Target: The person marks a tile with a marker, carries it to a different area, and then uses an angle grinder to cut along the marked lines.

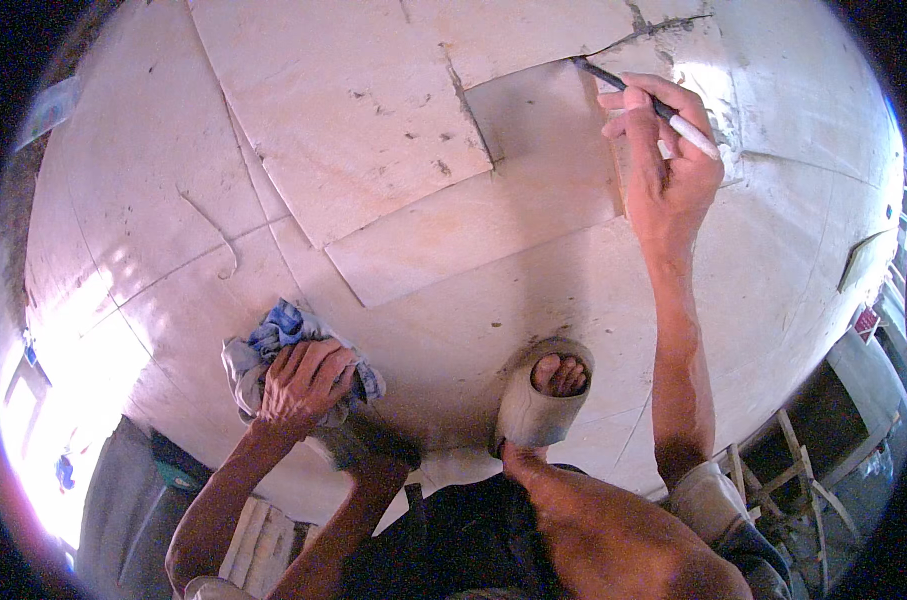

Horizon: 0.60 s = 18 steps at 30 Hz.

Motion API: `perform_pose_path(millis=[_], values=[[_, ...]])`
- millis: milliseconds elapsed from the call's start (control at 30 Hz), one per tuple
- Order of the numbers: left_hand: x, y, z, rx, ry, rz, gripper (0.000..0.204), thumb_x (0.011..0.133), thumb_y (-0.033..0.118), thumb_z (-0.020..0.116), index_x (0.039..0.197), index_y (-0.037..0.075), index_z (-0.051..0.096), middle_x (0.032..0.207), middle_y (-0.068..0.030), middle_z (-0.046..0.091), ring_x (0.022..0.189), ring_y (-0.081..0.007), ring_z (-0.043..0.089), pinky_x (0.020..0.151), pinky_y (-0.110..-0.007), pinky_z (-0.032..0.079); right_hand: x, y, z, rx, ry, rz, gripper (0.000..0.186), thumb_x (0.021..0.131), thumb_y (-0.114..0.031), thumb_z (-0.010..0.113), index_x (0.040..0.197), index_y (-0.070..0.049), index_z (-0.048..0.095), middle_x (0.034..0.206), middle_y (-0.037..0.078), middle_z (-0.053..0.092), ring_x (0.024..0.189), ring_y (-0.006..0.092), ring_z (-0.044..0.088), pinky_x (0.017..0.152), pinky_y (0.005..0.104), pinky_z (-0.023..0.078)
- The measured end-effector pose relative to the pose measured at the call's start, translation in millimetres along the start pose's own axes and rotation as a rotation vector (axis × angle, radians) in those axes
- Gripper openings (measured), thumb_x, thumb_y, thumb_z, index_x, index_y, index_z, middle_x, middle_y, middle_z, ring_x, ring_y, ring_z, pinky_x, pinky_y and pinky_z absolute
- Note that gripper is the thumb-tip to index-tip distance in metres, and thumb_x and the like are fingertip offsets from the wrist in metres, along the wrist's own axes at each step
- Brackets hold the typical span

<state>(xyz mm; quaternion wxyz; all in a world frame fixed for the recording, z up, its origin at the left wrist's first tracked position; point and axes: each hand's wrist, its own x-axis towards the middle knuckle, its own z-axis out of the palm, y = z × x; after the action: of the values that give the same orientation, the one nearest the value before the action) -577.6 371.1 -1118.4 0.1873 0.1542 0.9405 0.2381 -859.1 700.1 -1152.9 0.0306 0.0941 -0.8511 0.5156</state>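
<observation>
Slim tool [692, 136], rag [281, 322] in curled hands [673, 150] [308, 382]

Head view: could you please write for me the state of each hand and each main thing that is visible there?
Pen: tilted, held in the right hand
Right hand: fingers closed around the pen
Cloth: crumpled, under the left hand
Left hand: fingers curled over the cloth
Sandal: worn on the right foot
Large tile: lying flat, marked with dark spots
</observation>
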Motion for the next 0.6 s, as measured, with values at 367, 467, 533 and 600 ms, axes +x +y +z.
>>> perform_pose_path(millis=[367,467,533,600], values=[[-1.6,0.7,2.0,0.015,0.0,-0.021,0.03,0.082,0.014,0.079,0.11,0.009,0.067,0.109,-0.0073,0.067,0.094,-0.0269,0.067,0.082,-0.041,0.054,-17.2,-1.3,-8.7,-0.332,-0.068,-0.306,0.022,0.097,-0.002,0.067,0.119,-0.006,0.068,0.102,0.011,0.073,0.087,0.023,0.072,0.076,0.0343,0.057],[-1.6,0.7,3.7,0.011,0.011,-0.017,0.031,0.082,0.014,0.079,0.11,0.009,0.067,0.109,-0.0067,0.067,0.094,-0.0265,0.067,0.082,-0.041,0.054,-29.0,-1.8,-15.7,-0.313,-0.102,-0.337,0.03,0.092,-0.001,0.069,0.12,-0.011,0.069,0.105,0.01,0.072,0.087,0.0285,0.07,0.076,0.0376,0.056],[-1.2,0.1,3.1,0.019,0.019,-0.003,0.031,0.081,0.013,0.079,0.11,0.009,0.067,0.109,-0.0064,0.066,0.094,-0.0261,0.067,0.082,-0.04,0.054,-34.3,-1.8,-15.2,-0.37,-0.149,-0.373,0.035,0.09,0.0,0.07,0.122,-0.012,0.068,0.107,0.01,0.072,0.088,0.0287,0.07,0.076,0.0389,0.056],[-3.2,0.0,5.5,0.017,0.022,-0.009,0.032,0.081,0.013,0.079,0.11,0.01,0.068,0.109,-0.0061,0.066,0.095,-0.0256,0.067,0.082,-0.04,0.054,-36.1,-5.9,-11.9,-0.384,-0.195,-0.322,0.027,0.096,0.004,0.066,0.121,-0.005,0.068,0.106,0.013,0.072,0.093,0.0275,0.071,0.08,0.037,0.056]])
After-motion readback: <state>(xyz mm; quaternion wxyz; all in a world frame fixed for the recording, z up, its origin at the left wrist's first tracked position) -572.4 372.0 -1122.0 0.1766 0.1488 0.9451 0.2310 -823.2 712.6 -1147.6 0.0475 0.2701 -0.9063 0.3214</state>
